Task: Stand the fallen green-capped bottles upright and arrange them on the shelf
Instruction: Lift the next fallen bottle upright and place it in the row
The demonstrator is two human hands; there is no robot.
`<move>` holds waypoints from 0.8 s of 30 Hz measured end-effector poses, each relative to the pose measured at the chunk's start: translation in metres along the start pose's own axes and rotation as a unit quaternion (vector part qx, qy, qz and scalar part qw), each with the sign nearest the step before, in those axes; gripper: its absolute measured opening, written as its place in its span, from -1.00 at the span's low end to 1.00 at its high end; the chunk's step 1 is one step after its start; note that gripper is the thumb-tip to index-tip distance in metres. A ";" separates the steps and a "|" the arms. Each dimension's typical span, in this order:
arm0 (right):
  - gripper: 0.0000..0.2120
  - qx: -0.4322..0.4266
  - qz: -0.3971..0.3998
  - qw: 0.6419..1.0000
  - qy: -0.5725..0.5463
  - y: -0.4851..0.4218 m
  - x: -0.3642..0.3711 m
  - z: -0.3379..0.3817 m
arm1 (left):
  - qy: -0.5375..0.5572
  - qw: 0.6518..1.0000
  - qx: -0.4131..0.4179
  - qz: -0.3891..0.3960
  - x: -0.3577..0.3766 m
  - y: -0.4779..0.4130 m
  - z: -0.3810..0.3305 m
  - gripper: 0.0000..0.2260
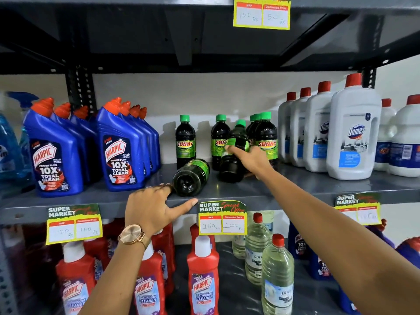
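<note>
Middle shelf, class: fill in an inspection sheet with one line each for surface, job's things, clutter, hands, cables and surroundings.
Surface: grey shelf, stocked, with an open patch at its centre.
Job's things: fallen bottle lies base-forward; tilted bottle is mid-lift; upright bottles stand behind.
Clutter: blue Harpic bottles on the left, white Domex bottles on the right.
Hands: left hand open, fingertips at the fallen bottle's base; right hand grips the tilted bottle.
Cables: nothing seen.
Surroundings: price tags on shelf edges; red Harpic bottles and clear bottles below.
</note>
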State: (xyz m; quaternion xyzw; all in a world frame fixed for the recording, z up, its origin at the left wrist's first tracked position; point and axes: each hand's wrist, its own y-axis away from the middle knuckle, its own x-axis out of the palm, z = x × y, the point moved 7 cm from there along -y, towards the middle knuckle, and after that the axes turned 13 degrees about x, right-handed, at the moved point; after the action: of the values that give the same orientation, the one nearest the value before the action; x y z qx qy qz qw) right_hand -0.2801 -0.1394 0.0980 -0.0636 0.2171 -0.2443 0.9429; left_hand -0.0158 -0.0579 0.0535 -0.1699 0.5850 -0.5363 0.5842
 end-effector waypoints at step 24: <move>-0.36 -0.015 0.053 0.998 0.005 -0.015 0.033 -0.009 | 0.000 1.000 0.004 -0.031 -0.003 0.000 -0.002 -0.27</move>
State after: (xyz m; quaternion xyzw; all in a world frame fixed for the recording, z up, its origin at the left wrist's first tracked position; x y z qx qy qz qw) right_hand -0.2646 -0.1690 0.0807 -0.0653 0.2288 -0.1910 0.9523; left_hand -0.0166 -0.0540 0.0543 -0.1861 0.5772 -0.5565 0.5678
